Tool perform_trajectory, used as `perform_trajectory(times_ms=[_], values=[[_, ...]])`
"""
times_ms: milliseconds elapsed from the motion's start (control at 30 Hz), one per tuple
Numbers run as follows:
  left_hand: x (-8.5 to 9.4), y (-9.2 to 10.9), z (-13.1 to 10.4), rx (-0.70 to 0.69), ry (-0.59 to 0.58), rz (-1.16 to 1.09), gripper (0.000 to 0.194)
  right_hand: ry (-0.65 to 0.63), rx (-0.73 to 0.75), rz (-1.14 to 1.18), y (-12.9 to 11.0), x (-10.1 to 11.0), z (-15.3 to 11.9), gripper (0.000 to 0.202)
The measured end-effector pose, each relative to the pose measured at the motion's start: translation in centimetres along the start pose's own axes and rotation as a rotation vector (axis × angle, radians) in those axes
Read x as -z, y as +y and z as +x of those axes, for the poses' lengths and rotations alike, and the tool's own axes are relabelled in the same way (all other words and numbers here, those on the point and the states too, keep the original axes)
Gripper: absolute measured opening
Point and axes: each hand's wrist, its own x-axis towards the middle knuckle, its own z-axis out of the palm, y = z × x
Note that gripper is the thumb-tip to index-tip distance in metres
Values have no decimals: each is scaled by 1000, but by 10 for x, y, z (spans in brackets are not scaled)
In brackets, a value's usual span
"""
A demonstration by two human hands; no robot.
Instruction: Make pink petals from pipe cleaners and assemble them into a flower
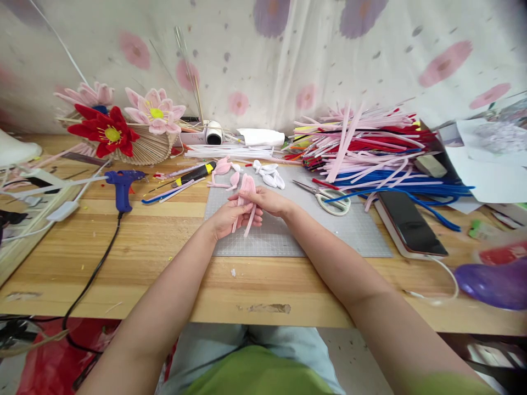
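Above the grey cutting mat (288, 236), a bundle of bent pink pipe cleaners (248, 185) is held between both hands, two ends hanging down. My left hand (228, 216) pinches it from the left, thumb across the front. From the right, my right hand (265, 201) closes on the same bundle near its upper part, and some of its fingers are hidden behind. Just past the hands lie shaped pink petals (222, 167) and white petals (269, 174), also made of pipe cleaners. To the right of them rest scissors (329, 198) with pale handles.
A blue glue gun (122, 186) stands at left, its cord trailing over the table edge. Behind it are red (107, 133) and pink flowers (156, 111). A large pile of pipe cleaners (366, 142) fills the back right, beside a phone (411, 222). A yellow-black cutter (195, 174) lies behind the mat.
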Motion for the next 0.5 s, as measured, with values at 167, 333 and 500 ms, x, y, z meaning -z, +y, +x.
perform_trajectory(times_ms=[167, 333, 500], values=[[-6, 2, 2, -11, -5, -172, 46, 165, 24, 36, 4, 4, 3, 44], [-5, 1, 2, -35, 176, -139, 29, 197, 28, 22, 3, 5, 4, 43], [0, 1, 1, 43, 184, -141, 21, 176, 45, 16, 1, 5, 4, 41]])
